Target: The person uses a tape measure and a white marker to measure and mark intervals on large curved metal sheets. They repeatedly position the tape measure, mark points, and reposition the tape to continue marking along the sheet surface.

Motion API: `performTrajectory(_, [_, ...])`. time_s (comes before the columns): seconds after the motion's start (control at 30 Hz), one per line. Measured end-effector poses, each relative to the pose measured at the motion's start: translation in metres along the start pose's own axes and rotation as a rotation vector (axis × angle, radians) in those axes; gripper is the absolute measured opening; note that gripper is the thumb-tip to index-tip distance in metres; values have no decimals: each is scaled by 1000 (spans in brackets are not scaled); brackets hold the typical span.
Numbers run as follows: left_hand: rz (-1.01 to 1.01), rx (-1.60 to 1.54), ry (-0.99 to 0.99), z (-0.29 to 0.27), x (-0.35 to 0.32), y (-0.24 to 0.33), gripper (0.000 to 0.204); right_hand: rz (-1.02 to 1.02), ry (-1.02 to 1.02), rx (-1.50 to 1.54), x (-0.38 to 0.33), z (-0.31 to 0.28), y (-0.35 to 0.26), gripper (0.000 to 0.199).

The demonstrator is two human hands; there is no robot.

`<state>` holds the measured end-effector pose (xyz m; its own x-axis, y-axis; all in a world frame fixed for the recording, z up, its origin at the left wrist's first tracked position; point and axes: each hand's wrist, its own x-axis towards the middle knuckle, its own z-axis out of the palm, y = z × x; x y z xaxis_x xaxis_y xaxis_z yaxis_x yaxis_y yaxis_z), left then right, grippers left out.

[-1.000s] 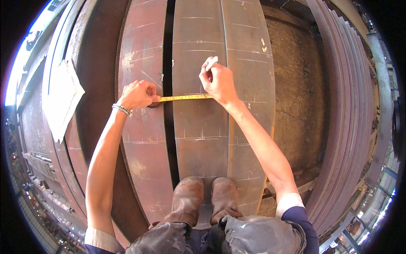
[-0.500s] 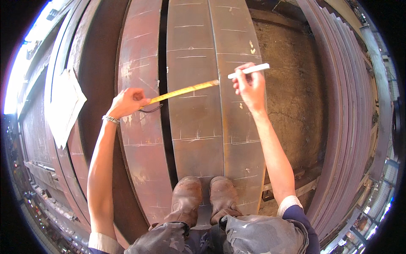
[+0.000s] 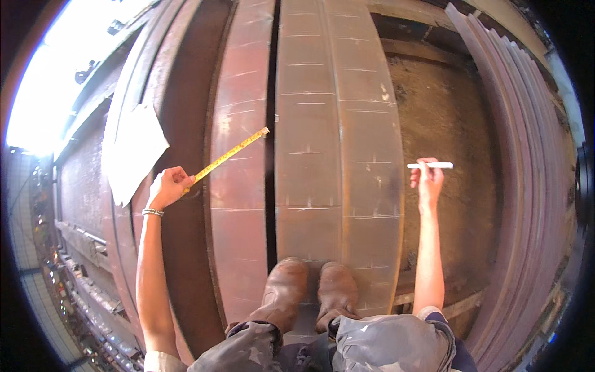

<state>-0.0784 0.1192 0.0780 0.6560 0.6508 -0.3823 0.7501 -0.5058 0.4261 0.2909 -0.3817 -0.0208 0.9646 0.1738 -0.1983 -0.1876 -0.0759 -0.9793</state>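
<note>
Yellow measuring tape point(image 3: 228, 156) in the left hand point(image 3: 168, 187) at nine o'clock; white stick point(image 3: 441, 165) in the right hand point(image 3: 427, 180) at three.

The left fingers are pinched together on the tape, whose strip slants toward two o'clock across a reddish beam point(image 3: 238, 248), its free end near the dark gap point(image 3: 271, 211). The right fingers are clamped round the stick, which lies level from nine to three o'clock, above a brown floor point(image 3: 458, 111). A bracelet point(image 3: 153, 212) circles the left wrist at that hand's seven o'clock; pale paper point(image 3: 137, 155) lies toward its eleven. Between the hands, grey-brown metal point(image 3: 310, 180) with a lengthwise seam point(image 3: 341, 149) bears short pale lines point(image 3: 308, 206). Brown boots point(image 3: 288, 282) are at six o'clock. Farthest out at three, long beams point(image 3: 520, 204) lie side by side.
</note>
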Motion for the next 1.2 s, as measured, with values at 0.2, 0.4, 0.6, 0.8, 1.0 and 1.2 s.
performTrajectory(0.2, [-72, 9, 152, -63, -76, -37, 29, -16, 53, 62, 17, -11, 14, 10])
performTrajectory(0.4, [-199, 119, 212, -98, -147, -9, 28, -58, 11, 95, 27, 0, 6, 11])
performTrajectory(0.6, [-151, 163, 130, -124, -149, -5, 30, -117, 34, 17, 48, -27, -6, 12])
performTrajectory(0.8, [-97, 111, -24, -105, -78, 9, 33, -262, 11, -166, 78, -55, -67, 13])
performTrajectory(1.0, [-14, 130, -218, -54, 14, -9, 37, -365, -79, -251, 80, -14, -145, 11])
performTrajectory(1.2, [88, 332, -272, -14, 74, -15, 41, -399, -226, -374, 48, 48, -190, 9])
